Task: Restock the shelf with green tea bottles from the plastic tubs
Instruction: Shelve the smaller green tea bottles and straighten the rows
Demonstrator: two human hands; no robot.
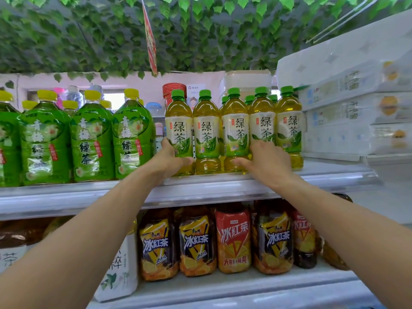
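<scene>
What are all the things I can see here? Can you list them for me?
shelves: two, white; one above the other.
green tea bottles: five in front, more behind; yellow-green, green caps; upper shelf, middle.
big bottles: at least four in front; green, yellow caps; upper shelf, left.
iced tea bottles: several; orange-black and red labels; lower shelf.
carton: one, white; lower shelf, left.
wrapped packs: stacked, white; right.
leaves: many, green; overhead.
hanging sign: one, red; top middle.
left hand: one; grips the leftmost green tea bottle.
right hand: one; touches the fourth.
</scene>
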